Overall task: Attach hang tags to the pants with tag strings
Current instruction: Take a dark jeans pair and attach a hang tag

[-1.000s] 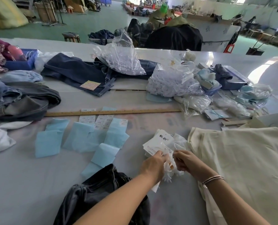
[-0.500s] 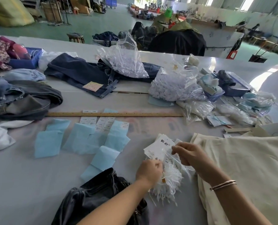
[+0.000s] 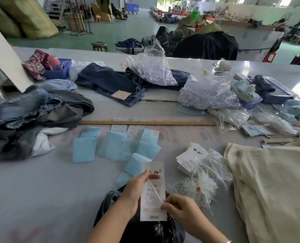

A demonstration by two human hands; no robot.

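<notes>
My left hand holds a white hang tag upright by its left edge, thumb on the tag's face. A thin white tag string runs slantwise across the tag, and my right hand pinches its lower end. Both hands hover over dark pants bunched at the near table edge. To the right lie a stack of white hang tags and a loose bundle of white tag strings.
Cream fabric covers the near right. Light blue paper pieces lie in the middle, behind them a long wooden ruler. Jeans pile at the left, dark denim and plastic bags at the back.
My hands left the pile of tags and strings and came toward me over the dark pants. The left now holds a single tag, and the right has drawn one string across it.
</notes>
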